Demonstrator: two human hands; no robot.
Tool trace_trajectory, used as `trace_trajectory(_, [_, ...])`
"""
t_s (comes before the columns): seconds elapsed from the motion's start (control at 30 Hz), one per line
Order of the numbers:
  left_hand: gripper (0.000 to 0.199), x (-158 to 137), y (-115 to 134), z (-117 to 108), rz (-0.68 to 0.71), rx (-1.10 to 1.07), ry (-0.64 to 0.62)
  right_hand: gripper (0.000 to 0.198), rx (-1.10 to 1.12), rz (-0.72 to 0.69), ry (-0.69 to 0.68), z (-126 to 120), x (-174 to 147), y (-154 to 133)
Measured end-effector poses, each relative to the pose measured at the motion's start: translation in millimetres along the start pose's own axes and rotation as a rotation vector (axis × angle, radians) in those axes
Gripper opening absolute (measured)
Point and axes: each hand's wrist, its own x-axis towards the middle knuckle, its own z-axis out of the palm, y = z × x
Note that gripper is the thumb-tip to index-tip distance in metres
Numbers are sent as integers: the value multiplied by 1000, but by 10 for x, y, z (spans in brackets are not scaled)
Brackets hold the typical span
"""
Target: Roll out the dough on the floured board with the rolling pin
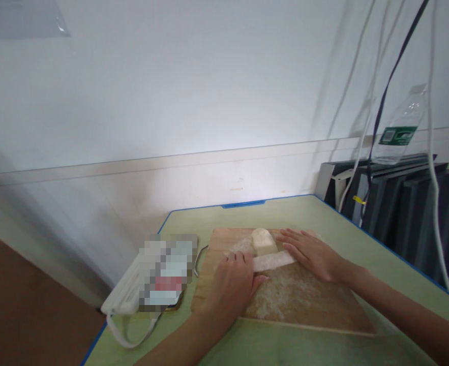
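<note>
Left hand (232, 280) curled loosely, thumb out, right hand (311, 251) flat; lopsided pressure on the roller (273, 261) could've skewed the dough (263, 241).

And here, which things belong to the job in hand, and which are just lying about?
In the job: rolling pin under left hand and right hand; dough; floury board.

Apparently lying about: bottle; cables; white thing with a strap; pixelated item.

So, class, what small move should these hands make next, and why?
Probably roll the pale roller gently away from the body: the left hand and right hand rest at its two ends, and the visible dough lies on its far side, on the floured board.
</note>
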Motion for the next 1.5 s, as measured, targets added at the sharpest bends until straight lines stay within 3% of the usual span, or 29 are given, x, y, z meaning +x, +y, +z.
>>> trace_trajectory(0.2, [30,-49,40,-9,65,-30,-27,52,-50,7,37,18,-223,-75])
trace_trajectory(0.4, [23,-62,11,34,100,-64,12,45,-54,-109,45,15,-342,-46])
trace_trajectory(0.57, [22,-71,-64,81,56,-108,91,37,-110,-250,-8,-179,-44,24])
trace_trajectory(0.8, [17,-35,-129,-6,-56,-98,76,52,-86,-342,-128,-338,449,14])
trace_trajectory(0.87, [16,-30,-126,-20,-59,-105,57,52,-55,-290,-143,-298,541,-2])
trace_trajectory(1.03, [16,-21,-116,2,-52,-103,46,64,-10,-5,-103,-154,693,-25])
trace_trajectory(1.13, [16,-12,-105,4,-39,-65,61,63,14,-1,-149,-67,679,17])
trace_trajectory(1.23, [18,6,-85,-14,-21,5,72,53,23,-91,-184,12,572,71])
trace_trajectory(1.5, [22,51,-35,-40,-27,26,54,58,2,-9,-35,61,293,-47])
